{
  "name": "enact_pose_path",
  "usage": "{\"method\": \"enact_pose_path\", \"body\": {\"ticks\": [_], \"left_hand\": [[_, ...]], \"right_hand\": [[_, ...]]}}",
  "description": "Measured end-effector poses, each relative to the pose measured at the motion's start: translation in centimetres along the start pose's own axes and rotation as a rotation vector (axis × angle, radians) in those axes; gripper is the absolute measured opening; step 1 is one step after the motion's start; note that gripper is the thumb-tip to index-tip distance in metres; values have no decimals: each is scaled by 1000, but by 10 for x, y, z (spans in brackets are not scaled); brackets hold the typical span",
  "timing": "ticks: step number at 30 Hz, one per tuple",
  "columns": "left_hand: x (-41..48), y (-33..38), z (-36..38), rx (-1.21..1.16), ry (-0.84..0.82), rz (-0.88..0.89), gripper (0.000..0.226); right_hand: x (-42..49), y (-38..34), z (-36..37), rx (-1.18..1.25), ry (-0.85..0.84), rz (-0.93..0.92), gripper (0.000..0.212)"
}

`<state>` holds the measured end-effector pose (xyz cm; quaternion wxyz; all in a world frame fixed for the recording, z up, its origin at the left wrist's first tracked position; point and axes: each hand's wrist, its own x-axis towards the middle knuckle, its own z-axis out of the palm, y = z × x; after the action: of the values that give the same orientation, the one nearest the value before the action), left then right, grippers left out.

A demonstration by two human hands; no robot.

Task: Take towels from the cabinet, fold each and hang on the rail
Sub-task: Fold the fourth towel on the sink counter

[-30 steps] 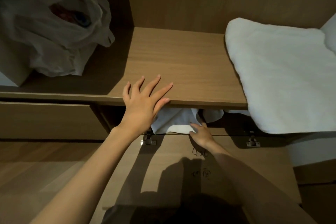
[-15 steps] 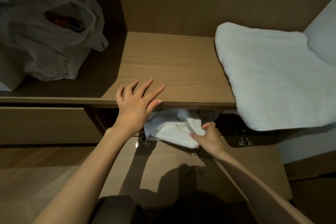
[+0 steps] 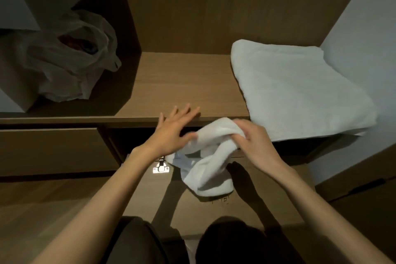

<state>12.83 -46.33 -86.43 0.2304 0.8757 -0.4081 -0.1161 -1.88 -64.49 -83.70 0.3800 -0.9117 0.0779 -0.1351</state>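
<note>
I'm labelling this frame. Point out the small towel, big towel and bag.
small towel (image 3: 211,169), head view, hanging fold
big towel (image 3: 300,90), head view, top face
bag (image 3: 64,70), head view, crumpled front

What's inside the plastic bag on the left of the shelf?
At the open mouth of the plastic bag, something red and something blue show; what they are cannot be told. Crumpled translucent plastic covers the rest.
</note>
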Motion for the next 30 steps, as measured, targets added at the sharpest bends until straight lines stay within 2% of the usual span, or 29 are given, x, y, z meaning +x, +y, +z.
{"method": "enact_pose_path", "body": {"ticks": [2,4,5,7,9,12,15,21,26,30], "left_hand": [[-3,19,4,-90,-78,129,96],[-3,36,3,-318,-15,187,100],[-2,43,0,-466,50,193,93],[-2,53,-8,-637,155,208,60],[-1,56,-16,-616,177,226,34],[5,52,-26,-601,166,220,32],[13,52,-42,-574,141,187,27],[11,78,-108,-587,-38,93,38],[-5,124,-199,-629,-146,20,40],[-26,172,-282,-594,-179,27,42]], "right_hand": [[7,-15,-15,-55,30,-114,24],[10,-28,-28,-84,41,-190,24],[11,-33,-32,-92,51,-201,24],[13,-38,-39,-122,101,-212,23],[15,-37,-41,-104,178,-208,14],[23,-31,-39,16,237,-105,5],[36,-34,-44,36,275,-41,4],[57,-89,-78,152,216,68,8],[66,-172,-142,197,110,103,18],[72,-245,-205,148,36,97,13]]}}
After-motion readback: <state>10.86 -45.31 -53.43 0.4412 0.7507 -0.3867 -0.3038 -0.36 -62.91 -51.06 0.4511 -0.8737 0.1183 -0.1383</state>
